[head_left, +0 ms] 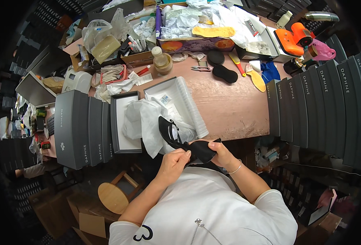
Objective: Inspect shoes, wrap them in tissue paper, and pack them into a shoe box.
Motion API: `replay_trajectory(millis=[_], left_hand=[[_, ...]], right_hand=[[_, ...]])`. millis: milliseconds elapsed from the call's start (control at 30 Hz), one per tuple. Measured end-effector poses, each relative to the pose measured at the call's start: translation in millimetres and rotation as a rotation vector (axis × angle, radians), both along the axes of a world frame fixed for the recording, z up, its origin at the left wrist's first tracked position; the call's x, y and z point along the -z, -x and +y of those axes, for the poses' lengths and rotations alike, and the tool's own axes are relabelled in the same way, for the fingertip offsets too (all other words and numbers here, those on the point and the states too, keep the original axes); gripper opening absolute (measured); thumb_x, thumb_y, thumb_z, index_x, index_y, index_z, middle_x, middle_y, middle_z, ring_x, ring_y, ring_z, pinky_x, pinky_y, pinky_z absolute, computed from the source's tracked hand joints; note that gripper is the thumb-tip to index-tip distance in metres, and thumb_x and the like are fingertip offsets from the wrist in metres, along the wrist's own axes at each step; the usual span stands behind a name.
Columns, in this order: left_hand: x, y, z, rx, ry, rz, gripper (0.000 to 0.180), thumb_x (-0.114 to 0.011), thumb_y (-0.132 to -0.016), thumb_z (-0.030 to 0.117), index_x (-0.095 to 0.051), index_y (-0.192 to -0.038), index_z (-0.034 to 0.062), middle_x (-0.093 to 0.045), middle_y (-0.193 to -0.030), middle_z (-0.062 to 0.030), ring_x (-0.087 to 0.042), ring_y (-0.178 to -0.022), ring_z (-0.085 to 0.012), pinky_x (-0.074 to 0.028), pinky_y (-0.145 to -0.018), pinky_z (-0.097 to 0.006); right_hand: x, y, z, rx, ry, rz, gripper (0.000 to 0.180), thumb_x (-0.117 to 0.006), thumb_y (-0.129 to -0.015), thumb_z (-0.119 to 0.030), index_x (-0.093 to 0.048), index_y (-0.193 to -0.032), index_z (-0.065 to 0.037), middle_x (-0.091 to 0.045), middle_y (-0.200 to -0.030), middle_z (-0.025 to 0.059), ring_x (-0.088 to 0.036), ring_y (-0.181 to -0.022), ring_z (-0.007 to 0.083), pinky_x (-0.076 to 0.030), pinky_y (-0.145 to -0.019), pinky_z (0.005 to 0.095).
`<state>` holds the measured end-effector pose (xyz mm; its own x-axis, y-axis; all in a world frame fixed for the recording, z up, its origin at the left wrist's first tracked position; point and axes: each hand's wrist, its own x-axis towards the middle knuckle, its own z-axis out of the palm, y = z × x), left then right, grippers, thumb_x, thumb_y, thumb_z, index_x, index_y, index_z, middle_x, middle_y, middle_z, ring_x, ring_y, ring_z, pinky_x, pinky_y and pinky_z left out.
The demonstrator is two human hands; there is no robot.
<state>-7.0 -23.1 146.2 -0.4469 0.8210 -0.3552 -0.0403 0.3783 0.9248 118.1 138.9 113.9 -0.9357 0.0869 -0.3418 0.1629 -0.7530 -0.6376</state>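
A black shoe [167, 130] with a small bow, pale stuffing showing in its opening, points away from me over the near edge of the open box. Its back end reaches my left hand [174, 164], which is closed with the thumb pressed down on black material. My right hand [222, 155] pinches a wide black piece [203, 151] between thumb and fingers. Whether that piece is part of this shoe or a second shoe, I cannot tell. White tissue paper [145, 122] spills from the grey shoe box [180, 94] beside the shoe.
Upright grey shoe boxes [72, 130] stand at the left, and another row [307, 106] at the right. On the pink table [229, 110] lie a black sponge [225, 74], thread snips [201, 68], a yellow-handled brush [237, 63] and a bottle [161, 59]. A wooden stool [113, 197] stands below left.
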Motion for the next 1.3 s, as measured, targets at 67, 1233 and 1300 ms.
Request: replay_trajectory(millis=[67, 1233, 1300], left_hand=[[-4, 2, 3, 0.018, 0.014, 0.043, 0.022, -0.066, -0.086, 0.014, -0.061, -0.073, -0.0041, -0.059, -0.073, -0.0070, -0.054, -0.067, -0.0130, -0.042, -0.062, -0.027], [-15, 2, 19, -0.023, 0.000, 0.107, 0.024, -0.067, -0.081, 0.013, -0.059, -0.068, -0.0058, -0.056, -0.063, -0.0057, -0.048, -0.058, -0.0098, -0.038, -0.054, -0.026], [-16, 2, 20, -0.054, -0.042, 0.085, 0.024, -0.067, -0.081, 0.014, -0.059, -0.068, -0.0058, -0.056, -0.063, -0.0060, -0.048, -0.058, -0.0102, -0.038, -0.054, -0.027]], right_hand=[[-1, 0, -1, -0.014, 0.114, -0.012, 0.065, -0.046, -0.089, -0.046, -0.053, -0.126, 0.007, -0.064, -0.111, 0.0164, -0.064, -0.094, 0.0235, -0.052, -0.084, 0.0383], [-2, 8, 5, 0.024, 0.089, -0.063, 0.065, -0.046, -0.089, -0.047, -0.055, -0.123, 0.008, -0.066, -0.103, 0.0159, -0.065, -0.088, 0.0239, -0.055, -0.077, 0.0374], [-3, 8, 5, 0.037, 0.104, -0.067, 0.065, -0.046, -0.089, -0.047, -0.055, -0.123, 0.008, -0.066, -0.103, 0.0161, -0.065, -0.087, 0.0241, -0.055, -0.077, 0.0374]])
